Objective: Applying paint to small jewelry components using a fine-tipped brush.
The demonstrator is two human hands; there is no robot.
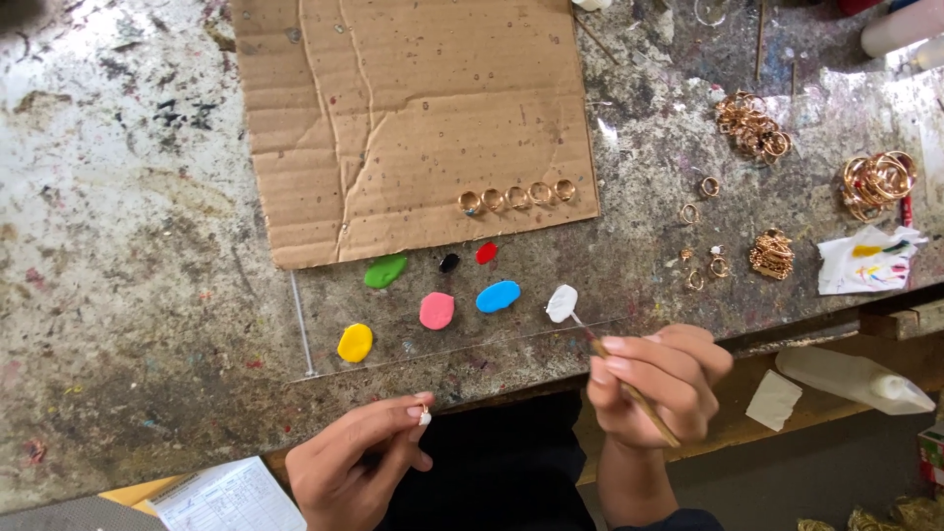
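Paint-loading step, judged: the right hand (654,379), fingers clamped on a thin wooden stick (629,391), dipped its tip in the white paint blob (561,303) near the desk's front edge. The left hand (359,457) pinched a small white-coated gold ring (425,417), needing a steady touch.

White printed form sheet (228,497) by my left wrist; white squeeze bottle (854,379) lying right, small box edge (932,452) beyond.
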